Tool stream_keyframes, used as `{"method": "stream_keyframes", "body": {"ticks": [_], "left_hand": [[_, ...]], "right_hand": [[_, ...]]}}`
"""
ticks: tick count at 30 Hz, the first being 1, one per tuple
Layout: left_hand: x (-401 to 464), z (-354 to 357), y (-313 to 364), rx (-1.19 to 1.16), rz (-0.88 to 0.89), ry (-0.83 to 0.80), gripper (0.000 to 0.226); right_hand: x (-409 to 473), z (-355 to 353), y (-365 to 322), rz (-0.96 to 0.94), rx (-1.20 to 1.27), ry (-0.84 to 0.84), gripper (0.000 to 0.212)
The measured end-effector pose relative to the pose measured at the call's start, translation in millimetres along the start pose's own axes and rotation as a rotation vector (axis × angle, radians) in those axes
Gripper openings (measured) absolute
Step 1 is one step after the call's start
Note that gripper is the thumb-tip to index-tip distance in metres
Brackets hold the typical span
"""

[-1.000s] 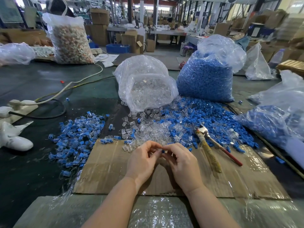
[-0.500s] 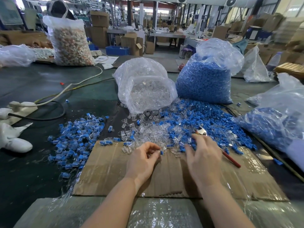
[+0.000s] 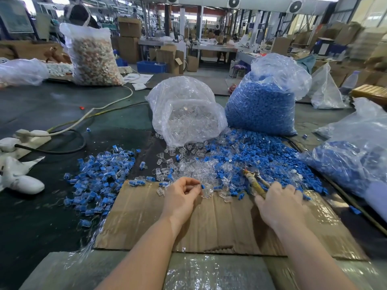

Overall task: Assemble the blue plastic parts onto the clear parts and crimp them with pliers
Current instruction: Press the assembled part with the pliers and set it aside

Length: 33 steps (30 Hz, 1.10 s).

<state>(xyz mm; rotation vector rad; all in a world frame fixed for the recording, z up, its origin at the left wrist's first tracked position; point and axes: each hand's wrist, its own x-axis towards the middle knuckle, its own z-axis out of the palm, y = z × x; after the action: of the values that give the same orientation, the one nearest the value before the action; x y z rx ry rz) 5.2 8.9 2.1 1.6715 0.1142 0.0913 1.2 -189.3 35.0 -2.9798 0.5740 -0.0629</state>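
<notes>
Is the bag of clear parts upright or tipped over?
Tipped: the bag of clear parts lies with its mouth toward the cardboard, clear parts spilling out.

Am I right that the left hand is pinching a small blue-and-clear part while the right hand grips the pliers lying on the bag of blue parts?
Not quite. In the head view the pliers lie on the loose parts by the cardboard, not on the bag of blue parts. The left hand does pinch the part; the right hand grips the pliers.

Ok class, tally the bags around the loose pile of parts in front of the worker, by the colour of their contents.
Bags of blue parts: 2
Bag of clear parts: 1
Total: 3
</notes>
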Motion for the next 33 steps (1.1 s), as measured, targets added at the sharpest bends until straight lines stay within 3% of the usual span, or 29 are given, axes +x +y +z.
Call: {"method": "stream_keyframes", "body": {"ticks": [2, 6, 9, 13, 26, 33], "left_hand": [[2.2, 0.2, 1.2, -0.099, -0.056, 0.014, 0.009], [8.6, 1.6, 4.8, -0.249, -0.135, 0.071, 0.008], [11.8, 2.0, 6.5, -0.262, -0.162, 0.101, 0.006], [12.3, 1.4, 7.4, -0.261, -0.175, 0.135, 0.007], [15.2, 2.1, 5.9, -0.166, -0.17, 0.183, 0.008], [15.1, -1.2, 7.7, -0.185, -0.2, 0.144, 0.007]], "right_hand": [[-6.1, -5.0, -5.7, -0.132, 0.101, -0.038, 0.033], [-21.4, -18.7, -23.7, -0.312, 0.459, -0.347, 0.022], [-31.1, -24.8, -32.6, -0.315, 0.654, -0.541, 0.023], [-34.6, -29.5, -34.2, -0.285, 0.699, -0.69, 0.019], [-34.0, -31.2, -35.6, -0.279, 0.67, -0.81, 0.008], [-32.7, -34.6, -33.1, -0.294, 0.721, -0.867, 0.02]]}}
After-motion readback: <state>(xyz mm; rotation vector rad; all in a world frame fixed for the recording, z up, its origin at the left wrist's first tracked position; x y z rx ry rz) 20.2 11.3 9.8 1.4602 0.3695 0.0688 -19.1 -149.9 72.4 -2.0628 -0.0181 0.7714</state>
